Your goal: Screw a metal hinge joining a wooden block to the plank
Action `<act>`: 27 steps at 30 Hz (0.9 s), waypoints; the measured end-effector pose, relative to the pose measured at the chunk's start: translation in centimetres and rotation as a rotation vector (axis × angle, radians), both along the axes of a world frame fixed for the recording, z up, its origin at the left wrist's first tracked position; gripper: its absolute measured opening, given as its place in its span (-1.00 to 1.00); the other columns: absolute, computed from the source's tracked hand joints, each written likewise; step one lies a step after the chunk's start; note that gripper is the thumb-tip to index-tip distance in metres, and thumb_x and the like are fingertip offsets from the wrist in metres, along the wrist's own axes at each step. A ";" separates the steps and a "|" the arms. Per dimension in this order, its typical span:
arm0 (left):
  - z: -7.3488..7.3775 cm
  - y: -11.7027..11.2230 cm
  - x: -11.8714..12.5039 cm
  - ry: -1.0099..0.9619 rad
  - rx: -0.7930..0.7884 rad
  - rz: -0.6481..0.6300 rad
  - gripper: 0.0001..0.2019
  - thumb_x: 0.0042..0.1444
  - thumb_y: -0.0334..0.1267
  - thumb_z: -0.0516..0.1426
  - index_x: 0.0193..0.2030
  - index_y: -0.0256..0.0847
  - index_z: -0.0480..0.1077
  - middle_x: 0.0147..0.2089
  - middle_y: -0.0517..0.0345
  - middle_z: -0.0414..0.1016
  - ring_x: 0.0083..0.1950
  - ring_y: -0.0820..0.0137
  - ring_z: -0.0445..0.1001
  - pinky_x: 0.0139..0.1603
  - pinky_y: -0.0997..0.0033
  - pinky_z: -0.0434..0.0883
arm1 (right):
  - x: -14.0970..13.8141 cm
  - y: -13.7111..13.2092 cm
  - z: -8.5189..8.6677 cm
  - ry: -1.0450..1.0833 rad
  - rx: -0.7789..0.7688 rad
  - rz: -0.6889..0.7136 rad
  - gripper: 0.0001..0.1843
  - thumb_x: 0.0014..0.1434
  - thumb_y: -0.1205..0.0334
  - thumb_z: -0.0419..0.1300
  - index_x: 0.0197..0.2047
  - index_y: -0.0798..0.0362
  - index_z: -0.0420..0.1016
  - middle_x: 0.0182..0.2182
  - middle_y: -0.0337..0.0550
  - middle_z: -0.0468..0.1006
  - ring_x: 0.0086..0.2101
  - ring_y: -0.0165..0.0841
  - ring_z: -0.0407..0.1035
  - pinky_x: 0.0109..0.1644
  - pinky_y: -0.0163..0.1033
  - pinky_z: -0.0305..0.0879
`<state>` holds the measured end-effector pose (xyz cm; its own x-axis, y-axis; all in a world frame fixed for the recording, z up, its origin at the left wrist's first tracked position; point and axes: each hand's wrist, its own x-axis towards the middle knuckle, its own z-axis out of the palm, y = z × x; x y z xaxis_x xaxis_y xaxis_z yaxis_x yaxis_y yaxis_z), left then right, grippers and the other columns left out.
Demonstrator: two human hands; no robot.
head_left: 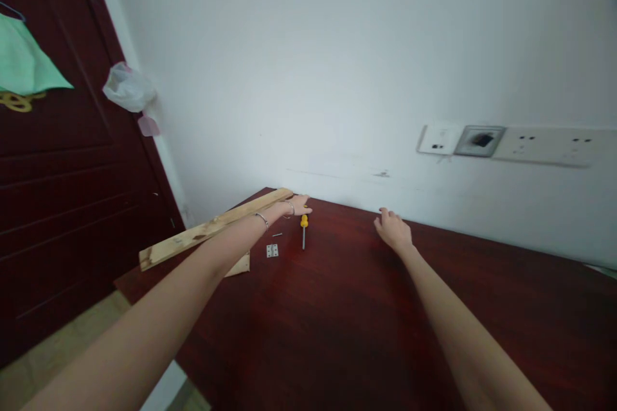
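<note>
My left hand (299, 205) reaches to the back of the table, its thumb and fingers apart at the handle end of a screwdriver (304, 221). The screwdriver has a yellow handle, and its shaft points toward me; whether the fingertips touch it I cannot tell. A metal hinge (272, 250) and a thin metal piece like a screw (277, 234) lie to its left. My right hand (394, 230) hovers or rests near the table's back edge, fingers loosely spread, holding nothing. A long wooden plank (212, 226) lies beyond my left forearm, which partly hides a smaller wood piece (242, 264).
The dark red table (328, 308) stands against a white wall (308, 77) with sockets (540, 146) at the right. On the left is a dark red door (72, 205) with a green cloth (29, 61); a white plastic bag (128, 87) hangs by its frame.
</note>
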<state>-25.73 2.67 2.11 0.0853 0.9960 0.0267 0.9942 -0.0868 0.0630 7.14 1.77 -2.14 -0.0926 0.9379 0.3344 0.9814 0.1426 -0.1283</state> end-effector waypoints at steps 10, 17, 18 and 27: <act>-4.7 -1.4 12.7 -0.021 -0.078 -0.217 -0.33 0.25 0.09 -0.05 0.38 -0.27 -0.03 0.40 -0.21 -0.01 0.39 0.06 0.04 0.28 0.08 0.15 | 9.4 -5.2 -0.2 -0.030 -0.065 -0.176 -0.55 0.28 0.08 0.08 0.17 0.10 0.27 0.07 0.01 0.39 0.02 -0.19 0.34 0.06 0.05 0.29; -6.8 -2.5 14.3 0.028 -0.160 -0.217 -0.21 0.19 0.22 -0.15 0.40 -0.31 -0.08 0.42 -0.28 -0.12 0.42 -0.04 -0.09 0.27 -0.03 0.11 | 11.6 -8.0 -1.1 0.016 -0.182 -0.182 -0.59 0.26 0.09 0.13 0.12 0.08 0.33 0.04 -0.04 0.41 -0.05 -0.25 0.39 0.00 0.01 0.38; -7.0 -2.4 14.3 0.034 -0.160 -0.216 -0.22 0.20 0.22 -0.18 0.40 -0.32 -0.08 0.43 -0.27 -0.13 0.43 -0.02 -0.11 0.29 -0.02 0.09 | 11.7 -8.4 -1.2 0.025 -0.188 -0.177 -0.59 0.26 0.10 0.13 0.11 0.08 0.33 0.04 -0.04 0.41 -0.05 -0.25 0.39 -0.01 0.01 0.38; -8.4 -2.4 13.8 0.064 -0.140 -0.227 -0.19 0.22 0.25 -0.29 0.43 -0.29 -0.15 0.46 -0.18 -0.28 0.46 0.05 -0.28 0.36 0.04 -0.08 | 11.2 -10.4 -2.2 0.059 -0.124 -0.166 -0.60 0.25 0.11 0.14 0.11 0.08 0.34 0.06 -0.04 0.40 -0.03 -0.24 0.38 0.01 0.01 0.37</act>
